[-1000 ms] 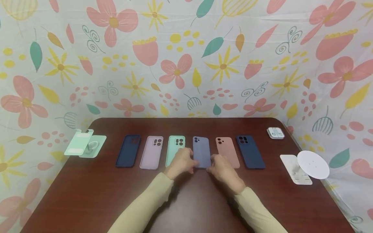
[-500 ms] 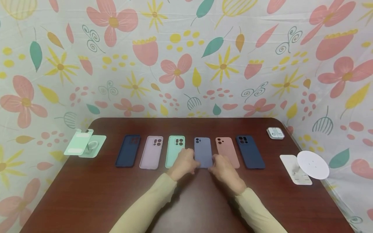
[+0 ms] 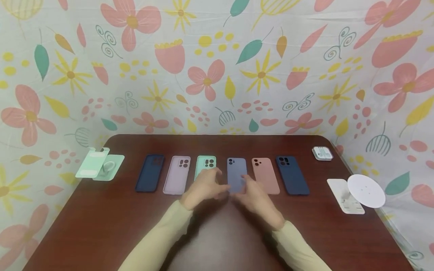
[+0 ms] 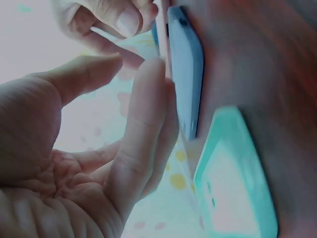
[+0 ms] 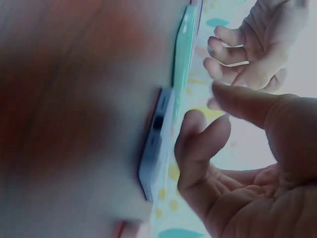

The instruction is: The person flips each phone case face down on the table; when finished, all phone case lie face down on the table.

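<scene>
A blue-grey phone case (image 3: 236, 169) lies flat between my hands, in a row of several cases. Left of it, my left hand (image 3: 205, 188) hovers over the lower part of a mint phone case (image 3: 202, 162), thumb apart from the loosely bent fingers. My right hand (image 3: 257, 196) overlaps the blue-grey case's lower right corner in the head view, its fingers spread and holding nothing. Both wrist views show gaps between the fingers and the blue-grey case (image 4: 187, 74). A pink phone case (image 3: 266, 175) lies just beyond the right hand.
Leftward in the row are a lilac case (image 3: 176, 177) and a navy case (image 3: 150, 173); another navy case (image 3: 293, 177) ends it on the right. A mint folding stand (image 3: 91, 164) stands at the left edge. Right are a white round-topped stand (image 3: 366, 191) and boxed earphones (image 3: 322, 153).
The blue-grey case shifted slightly right, between the hands, then both hands let go of it. My left hand has drawn away leftward, and the right hand has lifted off its side.
</scene>
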{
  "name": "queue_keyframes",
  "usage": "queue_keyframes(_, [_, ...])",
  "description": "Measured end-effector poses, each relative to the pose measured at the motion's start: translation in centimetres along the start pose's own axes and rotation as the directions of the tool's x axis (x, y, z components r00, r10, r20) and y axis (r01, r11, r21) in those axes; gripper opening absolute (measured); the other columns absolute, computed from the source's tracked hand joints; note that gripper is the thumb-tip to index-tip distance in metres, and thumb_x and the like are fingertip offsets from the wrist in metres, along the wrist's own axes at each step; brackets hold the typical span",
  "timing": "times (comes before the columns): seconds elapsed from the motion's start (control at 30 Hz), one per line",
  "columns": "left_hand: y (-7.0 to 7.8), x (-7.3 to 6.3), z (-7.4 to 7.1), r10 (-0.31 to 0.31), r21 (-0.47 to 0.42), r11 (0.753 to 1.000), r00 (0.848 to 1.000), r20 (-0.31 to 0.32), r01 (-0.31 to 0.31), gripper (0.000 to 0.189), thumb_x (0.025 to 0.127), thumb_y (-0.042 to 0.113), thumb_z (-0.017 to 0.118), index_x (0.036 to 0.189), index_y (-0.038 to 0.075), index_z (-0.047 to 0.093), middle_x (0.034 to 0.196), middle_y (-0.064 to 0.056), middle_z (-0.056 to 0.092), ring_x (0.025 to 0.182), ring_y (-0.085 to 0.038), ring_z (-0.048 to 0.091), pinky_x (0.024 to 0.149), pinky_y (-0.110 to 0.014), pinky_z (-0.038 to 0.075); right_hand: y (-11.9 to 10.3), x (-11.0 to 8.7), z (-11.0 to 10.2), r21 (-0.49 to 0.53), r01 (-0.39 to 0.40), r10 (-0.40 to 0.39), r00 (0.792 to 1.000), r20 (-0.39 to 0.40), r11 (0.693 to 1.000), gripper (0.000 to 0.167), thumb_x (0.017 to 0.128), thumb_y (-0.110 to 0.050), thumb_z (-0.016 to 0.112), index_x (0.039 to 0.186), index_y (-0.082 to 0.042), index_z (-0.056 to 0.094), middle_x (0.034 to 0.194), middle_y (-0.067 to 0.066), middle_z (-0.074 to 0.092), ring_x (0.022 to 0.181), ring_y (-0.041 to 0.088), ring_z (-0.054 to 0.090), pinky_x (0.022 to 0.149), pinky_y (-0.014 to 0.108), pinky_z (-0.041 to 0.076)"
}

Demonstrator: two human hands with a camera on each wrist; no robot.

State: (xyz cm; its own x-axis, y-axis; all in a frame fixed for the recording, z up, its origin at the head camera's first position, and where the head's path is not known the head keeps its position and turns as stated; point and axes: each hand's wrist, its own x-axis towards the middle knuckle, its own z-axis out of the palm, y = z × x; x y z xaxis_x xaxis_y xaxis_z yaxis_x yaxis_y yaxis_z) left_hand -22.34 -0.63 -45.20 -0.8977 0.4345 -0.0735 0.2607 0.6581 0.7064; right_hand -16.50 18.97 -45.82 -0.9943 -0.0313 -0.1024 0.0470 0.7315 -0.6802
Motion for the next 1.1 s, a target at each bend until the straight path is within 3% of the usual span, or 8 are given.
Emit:
queue_keyframes(0.03, [0.8,-0.7,-1.0,-0.028,-0.002,1.0,0.999,0.017,0.028,0.059,0.091,0.025,0.086,0.138,-0.004,0.064,0.065,0.001,0.073,0.054,-0.009,0.072,0.086,-0.039,0.063,-0.3,0.0,0.2,0.017,0.012,-0.012,1.0,0.003,1.0,0.081,0.095,-0.019,0.084,0.16,0.007,0.043,0.077,0.005,0.069,0.065,0.014,0.062,0.062,0.029,0.053])
queue_keyframes(0.13, [0.1,-1.3,-2.4,-0.061,0.032,0.998,0.998,0.018,0.06,0.072,0.088,0.023,0.089,0.148,-0.002,0.058,0.068,-0.001,0.075,0.054,-0.011,0.073,0.092,-0.041,0.063,-1.0,0.4,0.9,0.056,0.034,-0.035,0.999,0.004,0.998,0.085,0.094,-0.021,0.086,0.161,0.005,0.041,0.078,0.003,0.069,0.065,0.013,0.061,0.063,0.028,0.051])
queue_keyframes(0.33, [-1.8,-2.1,-4.6,-0.161,0.07,0.984,0.987,-0.021,0.162,0.083,0.08,0.015,0.093,0.152,-0.001,0.053,0.09,-0.009,0.076,0.054,-0.014,0.071,0.074,-0.031,0.06,-2.4,0.9,2.8,0.082,0.085,-0.089,0.995,0.038,0.993,0.09,0.088,-0.016,0.09,0.16,0.006,0.042,0.077,0.0,0.07,0.067,0.012,0.063,0.069,0.029,0.055])
queue_keyframes(0.43, [-2.8,-2.3,-5.2,-0.181,0.077,0.98,0.983,-0.021,0.182,0.086,0.078,0.011,0.094,0.151,-0.004,0.053,0.093,-0.012,0.075,0.051,-0.014,0.071,0.081,-0.034,0.064,-3.0,1.1,3.7,0.084,0.094,-0.101,0.992,0.079,0.992,0.092,0.086,-0.014,0.09,0.161,0.006,0.04,0.076,-0.001,0.071,0.068,0.011,0.065,0.067,0.029,0.055])
queue_keyframes(0.57, [-3.6,-2.2,-5.4,-0.189,0.098,0.977,0.982,0.01,0.187,0.08,0.075,0.008,0.097,0.143,-0.006,0.058,0.092,-0.011,0.075,0.048,-0.015,0.071,0.091,-0.034,0.064,-3.7,1.5,4.6,0.078,0.077,-0.084,0.991,0.102,0.994,0.094,0.085,-0.013,0.09,0.161,0.007,0.039,0.08,0.002,0.071,0.071,0.013,0.066,0.066,0.029,0.055])
queue_keyframes(0.77, [-4.1,-1.7,-5.1,-0.197,0.042,0.98,0.976,0.09,0.193,0.048,0.074,-0.003,0.093,0.112,-0.001,0.065,0.092,-0.012,0.071,0.051,-0.02,0.073,0.063,-0.029,0.062,-3.0,3.4,6.6,0.052,0.096,-0.1,0.993,0.061,0.994,0.078,0.078,-0.013,0.092,0.143,0.005,0.054,0.101,0.012,0.073,0.081,0.021,0.064,0.07,0.033,0.055])
queue_keyframes(0.87, [-4.3,-1.7,-4.9,-0.21,0.01,0.978,0.972,0.109,0.21,0.049,0.074,-0.005,0.093,0.114,-0.001,0.064,0.092,-0.012,0.071,0.053,-0.021,0.074,0.065,-0.03,0.063,-2.6,4.1,7.4,0.027,0.112,-0.114,0.992,0.05,0.993,0.07,0.076,-0.013,0.094,0.133,0.002,0.058,0.106,0.014,0.072,0.082,0.022,0.063,0.069,0.034,0.055])
queue_keyframes(1.1, [-4.8,-1.4,-4.7,-0.217,-0.014,0.976,0.971,0.104,0.22,0.052,0.073,-0.006,0.092,0.116,-0.002,0.063,0.092,-0.013,0.071,0.053,-0.021,0.074,0.064,-0.031,0.064,-3.4,4.3,7.1,0.069,0.063,-0.071,0.99,0.123,0.996,0.056,0.08,-0.006,0.091,0.127,0.002,0.061,0.093,0.011,0.07,0.068,0.02,0.065,0.057,0.032,0.056])
